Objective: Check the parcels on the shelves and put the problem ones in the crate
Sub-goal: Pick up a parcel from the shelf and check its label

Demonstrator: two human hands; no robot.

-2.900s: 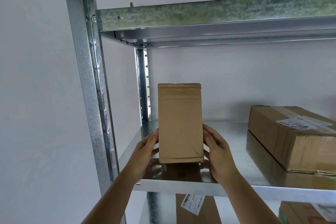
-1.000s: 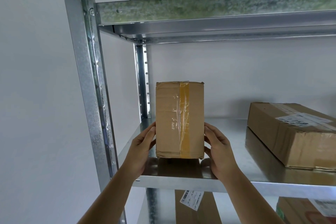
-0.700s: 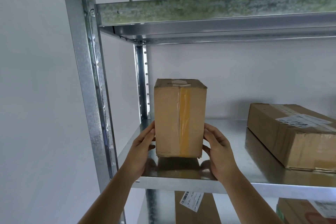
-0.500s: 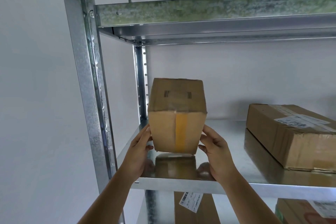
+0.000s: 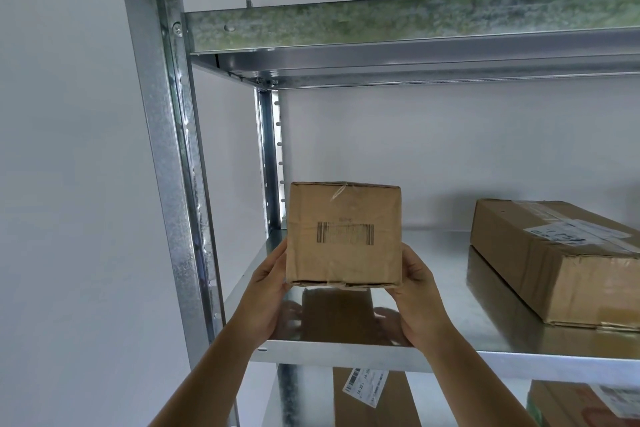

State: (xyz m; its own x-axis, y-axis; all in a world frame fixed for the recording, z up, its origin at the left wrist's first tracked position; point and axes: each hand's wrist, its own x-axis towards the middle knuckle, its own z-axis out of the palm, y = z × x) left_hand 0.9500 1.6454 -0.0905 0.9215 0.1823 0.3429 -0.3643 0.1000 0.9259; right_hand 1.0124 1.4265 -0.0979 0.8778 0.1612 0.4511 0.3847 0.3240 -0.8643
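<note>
The person holds a small cardboard box between both hands just above the front of the metal shelf, its underside clear of the steel, to judge by the reflection below it. The left hand and the right hand each press a side low down, fingers curled round the bottom corners; the grip is a squeeze on the box rather than support from beneath. Because the hold is low and the box is at the shelf's edge, it could tip forward or slip out and fall past the shelf. The bottom flaps look slightly parted, so they might open under the squeeze. The face turned to the camera carries a printed barcode, smudged, with no readable digits. A larger box lies well apart to the right with a white label, illegible. Below the shelf, another parcel's label shows a barcode and characters too blurred to read with confidence. No crate is in view.
</note>
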